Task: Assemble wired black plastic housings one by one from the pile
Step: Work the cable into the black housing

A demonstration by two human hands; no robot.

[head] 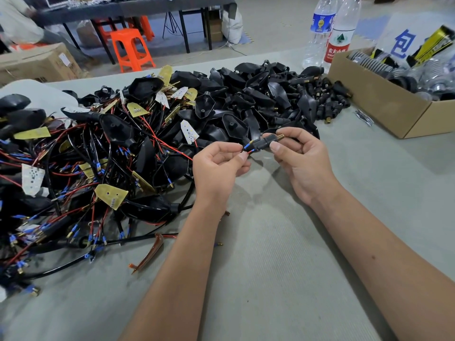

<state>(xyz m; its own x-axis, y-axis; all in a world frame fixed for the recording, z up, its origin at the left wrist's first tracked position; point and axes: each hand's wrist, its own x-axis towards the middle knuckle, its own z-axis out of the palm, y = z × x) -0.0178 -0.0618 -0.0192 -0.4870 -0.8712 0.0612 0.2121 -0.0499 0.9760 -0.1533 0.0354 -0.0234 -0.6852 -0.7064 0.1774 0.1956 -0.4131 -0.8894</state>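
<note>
Fingertips of the left hand [219,159] pinch a pair of thin wires [248,150], one red and one with a blue sleeve, right where they enter a small black plug [263,143]; thumb and forefinger are closed tight on them and the other fingers curl loosely underneath. The right hand [299,153] pinches the far end of that plug between thumb and forefinger, just short of its brass threaded tip [281,137], which pokes out past the fingers. Both hands hold the piece in the air above the table, near the front edge of the pile of housings [231,104]. The plug looks light and rigid, hard plastic that should not slip much, so gripping its body seems sound; the wires are soft and thin and probably ought to be guided close to the sleeve, not pulled. Left of the hands a tangle of wired housings [73,168] spreads out, with red and black leads, blue crimps and small yellow and white circuit boards among them. At the far right stand a cardboard box [384,104] of metal parts and two plastic bottles [330,28]. The table [270,254] is covered in grey-green matting. Beyond it are an orange stool [131,50], dark tables and another carton on the floor.
</note>
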